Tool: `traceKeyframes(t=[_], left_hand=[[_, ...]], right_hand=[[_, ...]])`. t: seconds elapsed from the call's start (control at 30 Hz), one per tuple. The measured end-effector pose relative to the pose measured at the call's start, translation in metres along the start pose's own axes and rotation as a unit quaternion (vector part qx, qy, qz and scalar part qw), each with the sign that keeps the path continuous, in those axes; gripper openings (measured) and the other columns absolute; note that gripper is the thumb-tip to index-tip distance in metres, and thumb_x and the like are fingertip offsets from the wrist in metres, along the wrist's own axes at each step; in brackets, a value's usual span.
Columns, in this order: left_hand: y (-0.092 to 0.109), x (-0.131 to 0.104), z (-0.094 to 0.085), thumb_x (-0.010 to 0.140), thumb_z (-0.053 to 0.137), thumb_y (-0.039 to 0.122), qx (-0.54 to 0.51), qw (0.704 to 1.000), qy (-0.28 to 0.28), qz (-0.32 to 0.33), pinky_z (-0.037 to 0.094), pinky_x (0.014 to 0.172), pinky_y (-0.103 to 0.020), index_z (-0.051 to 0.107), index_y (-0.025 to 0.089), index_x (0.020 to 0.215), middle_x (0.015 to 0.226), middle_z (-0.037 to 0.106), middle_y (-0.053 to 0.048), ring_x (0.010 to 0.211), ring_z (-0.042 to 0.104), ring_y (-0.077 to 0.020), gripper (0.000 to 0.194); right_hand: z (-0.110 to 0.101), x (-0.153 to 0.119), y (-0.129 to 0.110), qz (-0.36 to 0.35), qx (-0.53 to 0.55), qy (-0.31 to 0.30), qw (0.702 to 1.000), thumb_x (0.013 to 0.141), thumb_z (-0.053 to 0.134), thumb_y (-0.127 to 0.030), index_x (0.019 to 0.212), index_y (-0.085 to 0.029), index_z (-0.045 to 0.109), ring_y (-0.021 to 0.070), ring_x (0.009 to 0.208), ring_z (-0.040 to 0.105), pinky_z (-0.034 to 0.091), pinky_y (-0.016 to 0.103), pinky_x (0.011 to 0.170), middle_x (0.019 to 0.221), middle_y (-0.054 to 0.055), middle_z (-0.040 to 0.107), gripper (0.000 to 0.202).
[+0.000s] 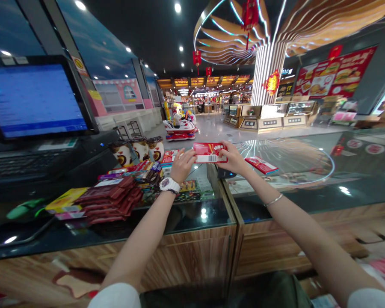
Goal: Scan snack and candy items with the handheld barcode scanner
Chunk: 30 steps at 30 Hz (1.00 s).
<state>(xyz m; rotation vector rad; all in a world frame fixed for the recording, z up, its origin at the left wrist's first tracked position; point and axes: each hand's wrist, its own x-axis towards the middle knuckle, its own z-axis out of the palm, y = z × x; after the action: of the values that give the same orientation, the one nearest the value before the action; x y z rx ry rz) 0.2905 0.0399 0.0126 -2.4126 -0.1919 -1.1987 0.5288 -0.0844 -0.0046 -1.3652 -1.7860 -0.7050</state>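
Observation:
A red flat packet [210, 153] with a barcode is held up over the glass counter. My right hand [232, 158] grips its right end between thumb and fingers. At its left end is my left hand [182, 166], its fingers partly bent and touching the packet's edge; how firmly they hold it is hard to make out. Another red packet [262, 164] lies flat on the counter to the right. Behind my left hand lies a red and white packet [170, 156]. Left of my white-watched wrist is a stack of dark red packets [111, 199].
A monitor [35, 96] and keyboard [6, 167] stand at the left. Upright snack bags [141, 150] line the counter's far side, beside a pile of small wrapped bars [147, 171]. A yellow box [67, 199] lies near a green-lit mouse [25, 208]. A glass counter [295, 149] extends right.

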Motion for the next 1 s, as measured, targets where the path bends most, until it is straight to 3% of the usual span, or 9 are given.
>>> traceKeyframes(t=[0.13,0.27,0.43,0.83,1.0], left_hand=[[0.001,0.000,0.000,0.089,0.045,0.004,-0.003,1.000,-0.029,-0.011,0.034,0.120,-0.053,0.068,0.022,0.117,0.128,0.069,-0.009,0.129,0.058,-0.0221,0.041],[0.011,0.003,0.002,0.089,0.058,0.019,0.001,0.999,-0.039,-0.010,0.030,0.120,-0.059,0.061,0.020,0.130,0.145,0.057,-0.014,0.140,0.048,-0.0299,0.041],[0.018,0.007,0.009,0.087,0.063,0.020,-0.011,0.998,-0.044,-0.032,0.029,0.120,-0.062,0.060,0.017,0.126,0.158,0.038,-0.019,0.149,0.031,-0.0335,0.039],[0.019,0.007,0.001,0.081,0.063,0.013,0.013,0.997,-0.071,-0.029,0.029,0.120,-0.064,0.062,0.018,0.114,0.154,0.045,-0.018,0.145,0.040,-0.0344,0.033],[0.015,0.006,0.001,0.082,0.065,0.018,0.018,0.996,-0.077,-0.032,0.030,0.119,-0.063,0.064,0.019,0.110,0.151,0.048,-0.017,0.141,0.045,-0.0341,0.028]], right_hand=[[-0.003,0.001,-0.004,0.011,-0.052,0.016,0.998,0.078,0.070,-0.025,0.089,-0.023,0.062,0.0348,0.131,0.049,0.032,0.061,0.116,0.145,0.013,0.050,0.014],[-0.006,0.003,-0.013,-0.003,-0.078,0.009,0.997,0.079,0.069,-0.023,0.090,-0.023,0.062,0.0348,0.134,0.048,0.033,0.060,0.117,0.146,0.015,0.049,0.013],[-0.005,0.005,-0.026,-0.031,-0.077,-0.003,0.997,0.082,0.067,-0.021,0.089,-0.023,0.062,0.0334,0.139,0.043,0.032,0.062,0.119,0.148,0.013,0.049,0.009],[0.003,-0.001,-0.021,-0.030,-0.056,-0.009,0.998,0.080,0.069,-0.019,0.083,-0.023,0.061,0.0341,0.140,0.044,0.033,0.062,0.118,0.148,0.013,0.050,0.009],[-0.003,0.001,-0.018,-0.037,-0.028,-0.015,0.999,0.087,0.064,-0.027,0.081,-0.022,0.059,0.0331,0.145,0.039,0.031,0.064,0.118,0.150,0.012,0.051,0.010]])
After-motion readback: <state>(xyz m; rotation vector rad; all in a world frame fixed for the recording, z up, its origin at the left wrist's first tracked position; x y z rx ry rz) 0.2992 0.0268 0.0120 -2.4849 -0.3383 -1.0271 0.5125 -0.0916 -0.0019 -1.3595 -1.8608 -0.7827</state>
